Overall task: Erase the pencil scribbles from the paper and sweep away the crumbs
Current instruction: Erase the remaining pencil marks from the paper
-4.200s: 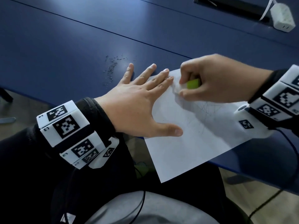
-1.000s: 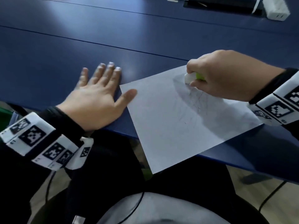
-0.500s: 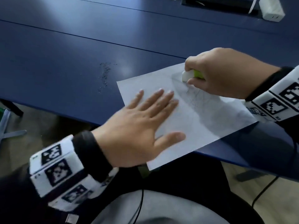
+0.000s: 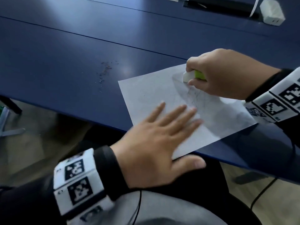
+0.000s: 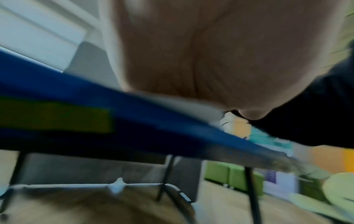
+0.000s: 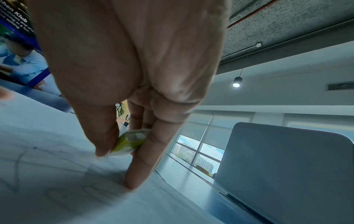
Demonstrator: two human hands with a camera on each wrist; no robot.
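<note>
A white sheet of paper (image 4: 154,90) lies at the near edge of the blue table (image 4: 65,46), its near corner hanging over the edge. Faint pencil scribbles (image 4: 193,96) cross its middle. My right hand (image 4: 215,73) pinches a white eraser in a green sleeve (image 4: 193,75) and holds it on the paper's far corner; the right wrist view shows the eraser (image 6: 130,144) between thumb and finger. My left hand (image 4: 162,140) lies flat with fingers spread on the paper's near part. Dark eraser crumbs (image 4: 105,72) are scattered on the table left of the paper.
A white power adapter (image 4: 271,12) with a cable sits by a dark slot at the table's far right. A grey divider panel (image 6: 283,166) stands beyond the right hand. Table legs (image 5: 166,175) and floor show below the edge.
The left hand went from pressing the paper, out left onto the table by the crumbs, then back onto the paper's near part. The right hand stayed at the far corner with the eraser.
</note>
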